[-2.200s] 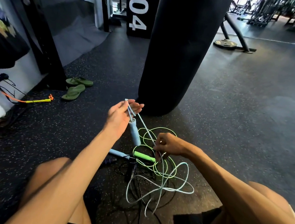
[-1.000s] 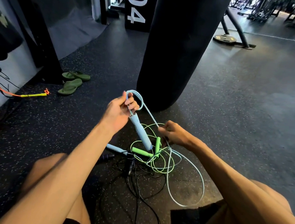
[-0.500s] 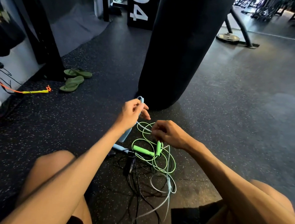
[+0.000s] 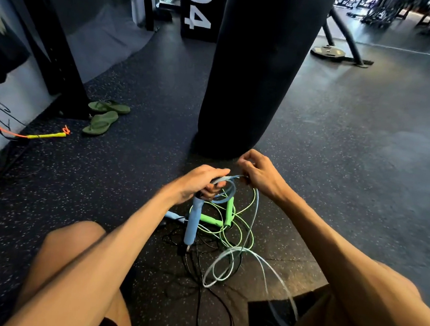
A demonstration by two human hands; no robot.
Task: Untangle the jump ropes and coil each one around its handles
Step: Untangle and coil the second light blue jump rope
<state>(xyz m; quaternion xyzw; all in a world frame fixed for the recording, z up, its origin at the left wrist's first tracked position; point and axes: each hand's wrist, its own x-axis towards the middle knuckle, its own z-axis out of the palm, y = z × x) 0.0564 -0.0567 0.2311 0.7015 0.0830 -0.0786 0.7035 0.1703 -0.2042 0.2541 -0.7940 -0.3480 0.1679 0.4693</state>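
Note:
My left hand (image 4: 199, 182) grips the top of a light blue jump rope handle (image 4: 193, 220) that hangs downward. My right hand (image 4: 259, 176) pinches the light blue cord (image 4: 236, 258) just right of it, and a small loop of that cord curls beside the left hand. The cord trails down in blurred loops toward my right leg. The second blue handle (image 4: 175, 216) lies on the floor. Under my hands lies the green jump rope (image 4: 239, 232) with its two green handles (image 4: 210, 219) in a loose coil. A black rope (image 4: 200, 291) tangles beneath them.
A black punching bag (image 4: 255, 70) stands right behind the ropes. Green flip-flops (image 4: 103, 118) and a yellow-and-orange rope handle (image 4: 47, 135) lie at the left by a black rack post (image 4: 50, 36). My bare knees frame the pile on the speckled rubber floor (image 4: 351, 161).
My right hand has moved up and to the right with the blue cord. The blue handle in my left hand now hangs more upright, and the loose cord has swung toward my right leg.

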